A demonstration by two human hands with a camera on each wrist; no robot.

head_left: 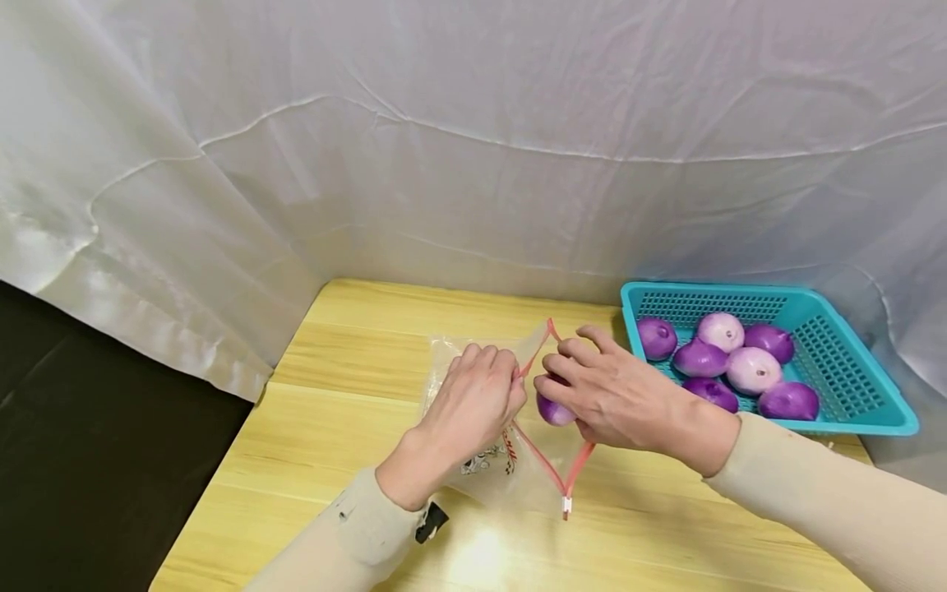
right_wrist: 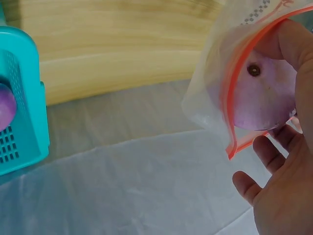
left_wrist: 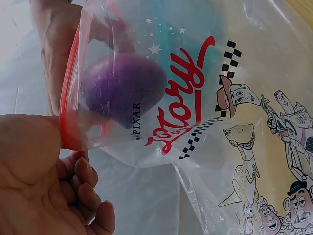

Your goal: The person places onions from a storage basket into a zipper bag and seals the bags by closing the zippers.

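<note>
Grey cloth [head_left: 473,197] backs the tabletop [head_left: 355,411]. Head view: one basket [head_left: 851,427] holds seven onions [head_left: 754,370]; left hand [head_left: 477,395] pinches one bag [head_left: 510,452]; right hand [head_left: 617,395] grips an eighth onion [head_left: 553,409]. Left wrist: it shows through the bag. Right wrist: fingers [right_wrist: 266,154] half-curl round it.

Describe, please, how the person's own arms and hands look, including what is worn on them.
The left hand and right hand are bare, with no gloves or rings visible. The left sleeve and right sleeve are pale cream and reach the wrists. A small black piece, perhaps a strap end, sticks out beside the left sleeve.
</note>
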